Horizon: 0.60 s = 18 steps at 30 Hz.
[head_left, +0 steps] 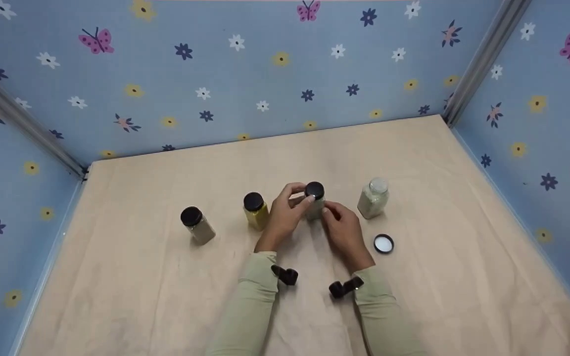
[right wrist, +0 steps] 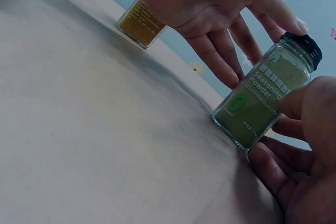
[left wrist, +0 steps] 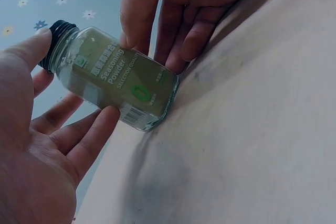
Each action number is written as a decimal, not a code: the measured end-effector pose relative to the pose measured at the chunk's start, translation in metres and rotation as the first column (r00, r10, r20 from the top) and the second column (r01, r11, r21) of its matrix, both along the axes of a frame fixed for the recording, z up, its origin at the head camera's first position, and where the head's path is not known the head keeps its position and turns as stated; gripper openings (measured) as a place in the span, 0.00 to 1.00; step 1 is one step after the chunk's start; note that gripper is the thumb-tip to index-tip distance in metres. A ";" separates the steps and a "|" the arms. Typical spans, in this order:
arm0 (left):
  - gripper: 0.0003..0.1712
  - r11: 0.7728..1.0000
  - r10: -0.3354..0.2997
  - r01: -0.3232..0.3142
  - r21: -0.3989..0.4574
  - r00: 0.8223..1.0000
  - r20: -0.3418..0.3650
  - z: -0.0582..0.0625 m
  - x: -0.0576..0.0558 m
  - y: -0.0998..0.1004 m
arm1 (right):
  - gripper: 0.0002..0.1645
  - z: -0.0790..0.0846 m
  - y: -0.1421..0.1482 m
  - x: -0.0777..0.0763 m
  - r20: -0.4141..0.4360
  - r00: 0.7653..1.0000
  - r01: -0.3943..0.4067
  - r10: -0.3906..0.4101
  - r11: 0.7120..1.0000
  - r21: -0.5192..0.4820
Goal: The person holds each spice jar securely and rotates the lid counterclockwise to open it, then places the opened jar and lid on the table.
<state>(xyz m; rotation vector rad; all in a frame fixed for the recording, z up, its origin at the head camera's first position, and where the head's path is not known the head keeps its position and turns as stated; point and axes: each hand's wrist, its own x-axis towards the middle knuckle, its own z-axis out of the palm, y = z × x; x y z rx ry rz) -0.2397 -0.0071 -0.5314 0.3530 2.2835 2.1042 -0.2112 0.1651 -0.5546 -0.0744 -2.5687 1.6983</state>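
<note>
A glass seasoning jar point(head_left: 315, 211) of green powder stands upright on the cloth between both hands, its label reading "Seasoning Powder" in the wrist views. My left hand point(head_left: 285, 215) grips its black screw cap point(left wrist: 56, 45), thumb on the near side and index finger behind; its lower fingers reach along the glass. Low on the body, my right hand point(head_left: 345, 228) pinches the jar point(right wrist: 265, 93) with thumb and index finger, the other fingers curled near the base. Right of it stands an uncapped jar point(head_left: 374, 200) with pale contents and a whitish top. A loose black cap point(head_left: 384, 244) lies in front of that jar, white liner up.
Close left of my left hand is a black-capped jar of yellow powder point(head_left: 257, 217). Farther left stands another black-capped jar point(head_left: 201, 230) with brownish-grey powder. Beige cloth point(head_left: 131, 277) covers the table, and blue flowered panels point(head_left: 245, 69) rise behind and on both sides.
</note>
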 end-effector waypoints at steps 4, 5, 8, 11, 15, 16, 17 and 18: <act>0.25 0.999 -0.009 0.009 -0.042 1.000 -0.007 0.001 0.001 0.000 | 0.19 0.000 0.000 0.000 -0.018 1.000 -0.002 0.002 1.000 -0.002; 0.26 0.998 -0.010 0.009 -0.062 1.000 -0.012 0.002 0.001 0.000 | 0.19 -0.001 0.000 0.000 -0.020 1.000 -0.001 0.001 1.000 -0.002; 0.30 0.991 -0.016 0.012 -0.130 0.999 -0.032 0.004 0.001 -0.001 | 0.19 -0.001 0.000 0.000 -0.016 1.000 0.003 -0.003 1.000 0.002; 0.30 0.984 -0.028 0.018 -0.177 0.998 -0.054 0.005 0.000 -0.002 | 0.19 -0.001 0.000 0.000 -0.015 1.000 0.007 -0.007 1.000 0.004; 0.31 0.971 -0.048 0.028 -0.239 0.996 -0.079 0.006 -0.001 -0.003 | 0.19 -0.001 0.000 0.000 -0.012 1.000 0.009 -0.009 1.000 0.002; 0.31 0.965 -0.054 0.031 -0.259 0.995 -0.080 0.007 -0.001 -0.003 | 0.19 -0.001 0.000 0.000 -0.011 1.000 0.010 -0.010 1.000 0.002; 0.32 0.960 -0.061 0.037 -0.277 0.995 -0.081 0.007 -0.001 -0.003 | 0.19 -0.001 0.000 -0.001 -0.011 1.000 0.009 -0.009 1.000 0.001; 0.32 0.955 -0.069 0.043 -0.293 0.994 -0.079 0.008 -0.001 -0.003 | 0.19 -0.001 0.000 -0.001 -0.011 1.000 0.012 -0.012 1.000 0.000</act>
